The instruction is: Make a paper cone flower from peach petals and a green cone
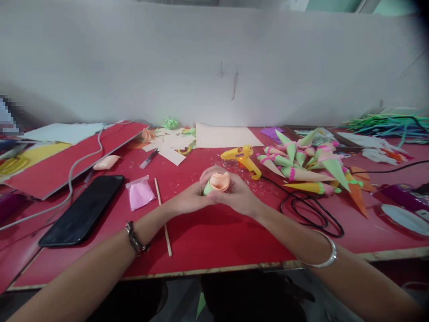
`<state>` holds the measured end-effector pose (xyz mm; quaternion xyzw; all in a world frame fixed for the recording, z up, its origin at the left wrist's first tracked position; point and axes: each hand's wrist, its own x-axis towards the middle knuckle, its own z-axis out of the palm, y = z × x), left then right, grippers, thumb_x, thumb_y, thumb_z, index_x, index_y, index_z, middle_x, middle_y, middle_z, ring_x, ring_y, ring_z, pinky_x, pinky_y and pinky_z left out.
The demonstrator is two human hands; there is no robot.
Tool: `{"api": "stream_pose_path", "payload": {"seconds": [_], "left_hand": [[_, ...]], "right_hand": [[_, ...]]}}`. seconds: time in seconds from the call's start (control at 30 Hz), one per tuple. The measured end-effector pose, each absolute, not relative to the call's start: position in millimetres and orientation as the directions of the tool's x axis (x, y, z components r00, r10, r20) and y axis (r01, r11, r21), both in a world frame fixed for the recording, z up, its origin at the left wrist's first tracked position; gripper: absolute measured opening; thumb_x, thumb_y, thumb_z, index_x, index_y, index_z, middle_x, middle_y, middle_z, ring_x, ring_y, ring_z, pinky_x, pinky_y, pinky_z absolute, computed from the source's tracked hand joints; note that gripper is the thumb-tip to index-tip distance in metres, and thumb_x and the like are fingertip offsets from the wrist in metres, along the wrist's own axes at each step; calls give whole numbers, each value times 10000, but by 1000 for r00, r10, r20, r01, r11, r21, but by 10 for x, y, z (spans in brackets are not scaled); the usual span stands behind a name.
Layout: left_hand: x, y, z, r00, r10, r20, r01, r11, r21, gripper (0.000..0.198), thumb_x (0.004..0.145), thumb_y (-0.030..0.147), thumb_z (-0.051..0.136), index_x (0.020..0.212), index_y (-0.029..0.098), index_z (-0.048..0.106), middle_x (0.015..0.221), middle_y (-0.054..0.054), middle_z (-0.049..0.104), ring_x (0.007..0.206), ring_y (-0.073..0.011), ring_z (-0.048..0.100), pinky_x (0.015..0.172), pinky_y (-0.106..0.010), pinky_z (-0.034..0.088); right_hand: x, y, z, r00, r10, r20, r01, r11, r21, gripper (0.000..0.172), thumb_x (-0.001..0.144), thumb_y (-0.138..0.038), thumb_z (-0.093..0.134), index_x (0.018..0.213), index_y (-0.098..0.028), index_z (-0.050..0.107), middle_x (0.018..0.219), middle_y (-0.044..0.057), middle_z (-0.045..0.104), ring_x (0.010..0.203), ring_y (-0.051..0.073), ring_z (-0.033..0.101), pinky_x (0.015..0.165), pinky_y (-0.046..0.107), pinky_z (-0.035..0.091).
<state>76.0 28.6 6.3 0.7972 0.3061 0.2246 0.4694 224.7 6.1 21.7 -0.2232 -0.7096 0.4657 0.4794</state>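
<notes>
Between both hands, above the middle of the red table [221, 241], is a rolled paper piece [219, 182], peach at its open top and pale green on its left side. My left hand [191, 197] is closed around its left side. From the right, my right hand [241, 194] wraps it, with the thumb across the front. The hands hide its lower part. A yellow glue gun [244, 160] lies just beyond my right hand, its black cord [311, 219] looped on the table. Left of my left hand are a thin wooden stick [163, 219] and a packet of pink material [140, 193].
Several paper cones [301, 163] in green, peach and orange are heaped at the right. A black phone [83, 210] lies at the left, near a white cable [71, 174]. Toward the wall are a cutter knife [149, 158], paper scraps [170, 142] and a peach sheet [228, 135].
</notes>
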Motion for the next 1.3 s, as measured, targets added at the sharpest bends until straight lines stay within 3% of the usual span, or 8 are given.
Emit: {"api": "stream_pose_path", "payload": {"seconds": [0.13,0.23,0.43,0.83,1.0,1.13,1.3], "left_hand": [[756,290,77,737,674,55,275,-373,886,261,738,380,484,809,130,508,815,-30,534,770,-148,492,674,-257,433],[764,283,92,740,667,81,264,-399,878,232,728,365,487,772,138,494,783,-19,520,745,-139,481,651,-247,424],[790,313,84,674,714,191,224,-444,867,202,728,326,444,732,133,502,749,-8,530,734,-140,488,683,-270,415],[816,262,54,624,719,306,181,-513,839,119,688,236,527,713,144,456,674,18,487,618,-88,439,575,-198,405],[824,261,71,637,685,352,144,-555,819,134,674,229,546,625,140,459,614,25,498,572,-70,451,555,-186,413],[797,260,55,689,657,306,115,-516,849,169,654,222,562,546,145,457,511,30,506,492,-66,468,477,-171,409],[755,275,8,728,644,236,102,-442,891,166,643,207,574,516,143,487,399,44,462,393,-59,447,386,-158,372]], "right_hand": [[2246,57,227,-462,727,508,-111,520,-847,273,671,-244,649,922,-190,554,930,38,517,899,155,499,834,316,386],[2243,56,233,-448,715,537,-70,571,-818,182,697,-287,622,830,-178,560,885,38,508,853,152,504,795,313,401],[2241,70,192,-317,750,580,54,625,-779,220,691,-284,635,859,-198,523,869,27,505,842,154,497,790,316,404],[2251,29,226,-415,725,550,185,659,-729,104,735,-235,571,828,-188,565,947,41,489,888,160,495,815,316,404],[2226,6,232,-441,716,541,146,652,-744,129,750,-172,515,877,-194,524,906,35,490,855,151,495,786,311,423],[2235,1,241,-508,673,538,84,661,-746,201,747,-156,505,942,-204,495,939,40,467,889,155,484,822,328,420],[2263,7,242,-607,612,507,133,707,-695,212,743,-195,545,955,-205,554,1057,60,404,1043,185,409,937,354,347]]}}
